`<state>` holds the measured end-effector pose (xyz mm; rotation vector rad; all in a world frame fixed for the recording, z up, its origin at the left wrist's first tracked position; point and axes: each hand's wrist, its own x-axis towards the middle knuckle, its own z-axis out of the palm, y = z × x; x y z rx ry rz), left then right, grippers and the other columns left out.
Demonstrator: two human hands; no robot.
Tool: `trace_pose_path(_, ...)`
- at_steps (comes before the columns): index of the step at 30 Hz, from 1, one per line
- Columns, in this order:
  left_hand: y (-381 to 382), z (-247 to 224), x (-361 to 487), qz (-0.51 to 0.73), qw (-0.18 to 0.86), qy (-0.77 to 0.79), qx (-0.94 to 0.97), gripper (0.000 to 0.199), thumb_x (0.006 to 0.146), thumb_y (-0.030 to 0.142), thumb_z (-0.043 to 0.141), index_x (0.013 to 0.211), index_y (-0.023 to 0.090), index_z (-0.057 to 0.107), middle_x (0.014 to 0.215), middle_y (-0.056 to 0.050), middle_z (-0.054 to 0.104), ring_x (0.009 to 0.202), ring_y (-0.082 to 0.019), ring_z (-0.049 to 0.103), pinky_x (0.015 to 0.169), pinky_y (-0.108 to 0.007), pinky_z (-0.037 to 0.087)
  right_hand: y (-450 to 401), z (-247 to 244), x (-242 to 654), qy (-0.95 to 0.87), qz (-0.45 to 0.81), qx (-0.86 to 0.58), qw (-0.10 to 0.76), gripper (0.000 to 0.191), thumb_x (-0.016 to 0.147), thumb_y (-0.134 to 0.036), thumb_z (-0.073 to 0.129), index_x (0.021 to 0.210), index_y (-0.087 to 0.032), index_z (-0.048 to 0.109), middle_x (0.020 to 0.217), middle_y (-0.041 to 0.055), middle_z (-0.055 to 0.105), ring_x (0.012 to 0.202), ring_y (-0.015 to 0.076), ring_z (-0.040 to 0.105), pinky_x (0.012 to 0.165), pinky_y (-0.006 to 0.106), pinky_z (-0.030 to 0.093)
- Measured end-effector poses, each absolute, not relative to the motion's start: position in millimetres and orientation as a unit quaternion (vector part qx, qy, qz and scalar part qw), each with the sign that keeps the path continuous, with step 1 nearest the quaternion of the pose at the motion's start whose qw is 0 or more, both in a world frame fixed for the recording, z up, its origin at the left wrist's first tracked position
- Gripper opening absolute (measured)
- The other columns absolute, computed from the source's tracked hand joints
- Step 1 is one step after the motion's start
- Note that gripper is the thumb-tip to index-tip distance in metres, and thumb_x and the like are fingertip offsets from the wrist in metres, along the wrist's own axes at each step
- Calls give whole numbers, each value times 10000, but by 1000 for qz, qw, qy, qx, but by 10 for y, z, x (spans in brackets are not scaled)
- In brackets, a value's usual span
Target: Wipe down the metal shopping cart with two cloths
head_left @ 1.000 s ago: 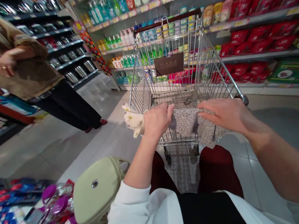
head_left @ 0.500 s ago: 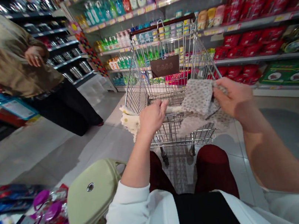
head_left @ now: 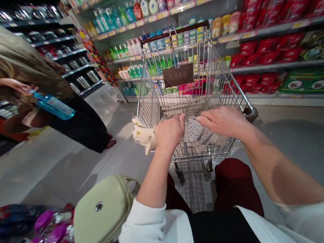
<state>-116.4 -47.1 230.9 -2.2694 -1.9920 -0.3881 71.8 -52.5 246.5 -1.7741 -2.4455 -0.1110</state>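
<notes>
In front of me stands a wire shopping cart (head_left: pixel 225 75), its dark handle end (head_left: pixel 250 114) showing at the right. My left hand (head_left: pixel 170 130) is wrapped round the near handle, where a cream cloth with yellowish dots (head_left: pixel 144 134) sticks out to the left. My right hand (head_left: pixel 226 122) is closed over a grey-white spotted cloth (head_left: pixel 192 131) that hangs across the handle; its fingertips are partly hidden. The two thumbs lie close together near the handle's middle. Wire mesh shows in the cart's basket beyond the hands.
Shelves with bottles (head_left: pixel 145 6) and red packs (head_left: pixel 278 45) line the far side. At the left a person (head_left: pixel 18 57) holds a blue bottle (head_left: pixel 56 107). A pale green stool (head_left: pixel 102 211) and purple-lidded jars (head_left: pixel 57 234) stand at the near left.
My right hand has moved left and down with the spotted cloth, baring the handle's right end. My left hand stays put. The person's blue bottle now shows more plainly.
</notes>
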Motion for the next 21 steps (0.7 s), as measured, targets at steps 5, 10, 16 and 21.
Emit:
trace_pose_path(5,-683,2289,-1191,-130,62,-658,-739,594,1012,523,164,991,237,684,820,-104,744,792,-284,722,691,-353,481,-725,2418,722,-810,-57,-579,68,532,1001,-542,255,915,-224,672,893,38,715,743,153,625,581,274,181)
trace_pose_path(10,-907,2271,-1301,-105,52,-633,-765,578,1005,555,161,973,249,651,832,-65,738,776,-251,709,635,-302,425,-899,2380,738,-840,-50,-533,82,479,1012,-523,273,881,-230,630,866,7,702,744,147,623,582,279,175)
trace_pose_path(16,-954,2378,-1572,-56,43,-605,-793,687,945,696,135,940,232,642,794,-82,724,781,-273,698,612,-305,372,-940,2377,821,-866,-18,-493,85,453,1007,-542,304,886,-224,604,852,-2,681,767,140,619,592,263,227)
trace_pose_path(21,-877,2470,-1876,-28,-21,-536,-843,665,915,747,222,916,226,634,806,-62,714,791,-244,677,610,-288,328,-875,2309,950,-886,-15,-452,100,305,943,-514,503,1052,-254,618,991,-7,689,859,152,639,653,240,343)
